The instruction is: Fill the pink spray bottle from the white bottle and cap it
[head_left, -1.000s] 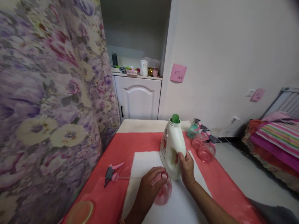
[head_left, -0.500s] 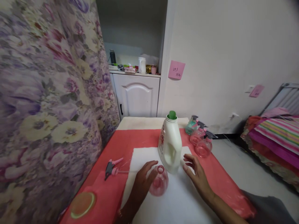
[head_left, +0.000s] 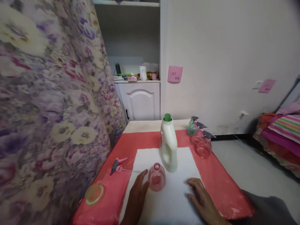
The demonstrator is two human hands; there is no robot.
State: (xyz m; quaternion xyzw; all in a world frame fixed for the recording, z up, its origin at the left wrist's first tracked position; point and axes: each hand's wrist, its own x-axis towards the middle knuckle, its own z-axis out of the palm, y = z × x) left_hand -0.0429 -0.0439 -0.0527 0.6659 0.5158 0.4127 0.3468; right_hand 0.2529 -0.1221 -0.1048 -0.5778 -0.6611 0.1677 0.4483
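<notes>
A small pink open-necked bottle (head_left: pixel 157 178) stands on a white cloth (head_left: pixel 173 193) over a red table cover (head_left: pixel 140 142). My left hand (head_left: pixel 137 198) lies open beside it, fingertips close to its left side. My right hand (head_left: pixel 202 200) rests flat and open on the cloth, holding nothing. A white detergent jug (head_left: pixel 168 147) with a green spout stands upright just behind the pink bottle. A pink and grey spray head (head_left: pixel 118 165) lies on the red cover to the left.
Three spray bottles (head_left: pixel 201 140), one green and two pink, stand at the table's far right. A round lid (head_left: pixel 94 193) lies near the front left corner. A flowered curtain (head_left: pixel 51 103) hangs at the left. A white cabinet (head_left: pixel 140 100) stands behind; striped bedding (head_left: pixel 281 131) at right.
My right hand let go of the white jug and drew back onto the cloth. My left hand came off the pink bottle and opened beside it. The view pulled back.
</notes>
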